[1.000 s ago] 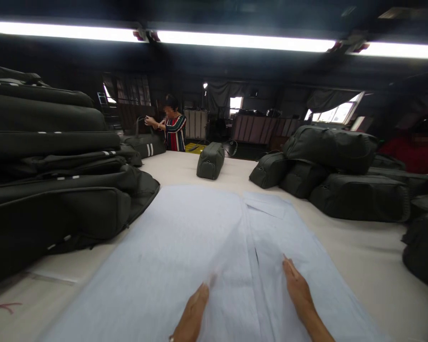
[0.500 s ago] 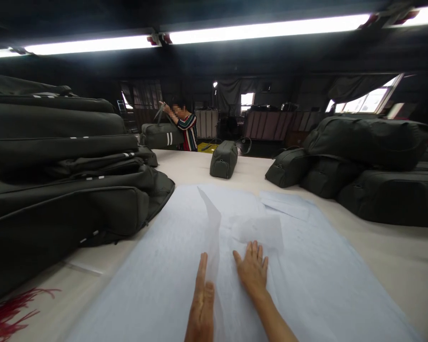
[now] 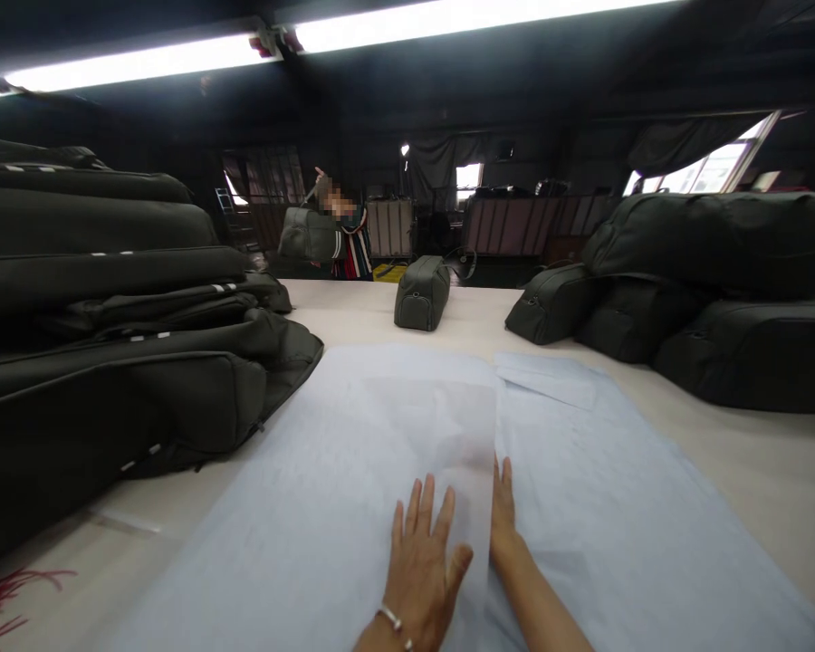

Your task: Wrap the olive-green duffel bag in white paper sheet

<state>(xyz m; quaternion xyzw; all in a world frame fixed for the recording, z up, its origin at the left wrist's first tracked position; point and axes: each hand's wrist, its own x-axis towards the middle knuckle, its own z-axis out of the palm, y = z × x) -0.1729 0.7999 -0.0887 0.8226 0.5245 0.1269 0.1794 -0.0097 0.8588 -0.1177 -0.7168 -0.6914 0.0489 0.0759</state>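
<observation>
Both hands lie flat on the thin pale paper sheets (image 3: 353,471) spread over the bench (image 3: 740,453). The left hand (image 3: 425,570), fingers spread and palm down, grips nothing and presses the top sheet, a translucent one whose right edge runs straight away from the person. The right hand (image 3: 503,516) is tucked partly beneath that edge, fingers extended; how far it is open under the paper cannot be told, and it seems to hold nothing. By the look of it, the step in hand is laying this top sheet flat and squaring its edge over the sheets beneath. A smoothing stroke outward from the hands would call for light, even pressure, since paper this thin creases or slides readily. Left of the sheets a stack of dark flat bags (image 3: 109,326) overhangs the paper's margin; beyond the sheets stands a small dark bag (image 3: 421,292), and right of them are piled duffels (image 3: 706,290). At the far end a co-worker (image 3: 349,240) lifts another bag.
</observation>
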